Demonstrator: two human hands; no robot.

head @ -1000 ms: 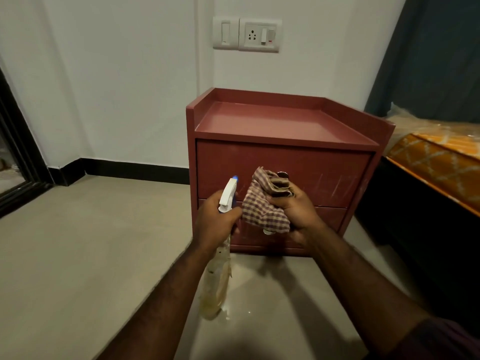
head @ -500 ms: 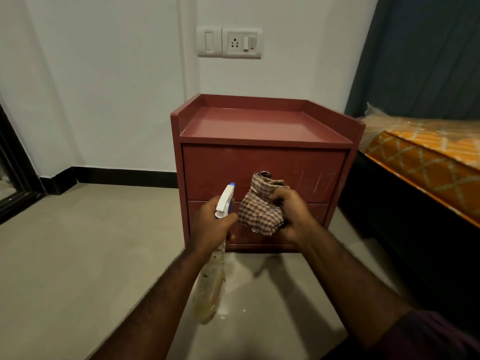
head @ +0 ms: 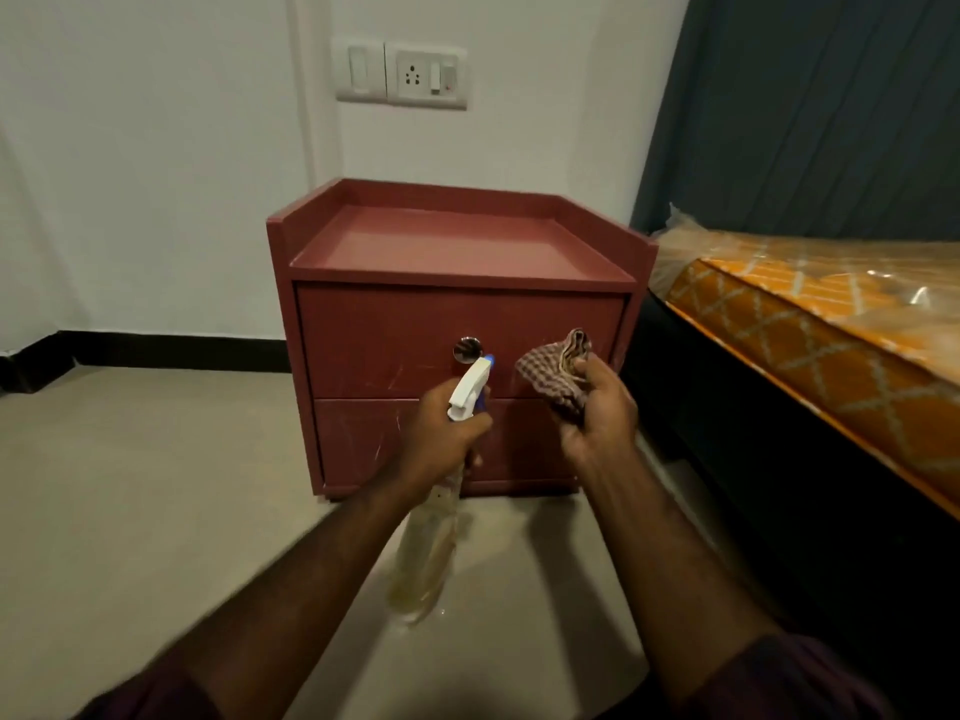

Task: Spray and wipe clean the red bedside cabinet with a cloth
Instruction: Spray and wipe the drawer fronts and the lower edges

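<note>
The red bedside cabinet stands on the floor against the white wall, with two drawers and a raised rim round its top. A round metal knob shows on the upper drawer. My left hand grips a clear spray bottle by the neck, its white and blue nozzle pointing at the drawer fronts. To its right, my right hand holds a bunched checked cloth just in front of the upper drawer's right side.
A bed with an orange patterned mattress in plastic wrap stands close on the right, its dark frame beside the cabinet. A dark curtain hangs behind it. A switch and socket plate sits on the wall above. Beige tiled floor spreads to the left.
My right hand has carried the cloth to the right, away from the bottle, uncovering the drawer knob. The view has shifted left, so the cabinet sits more to the centre.
</note>
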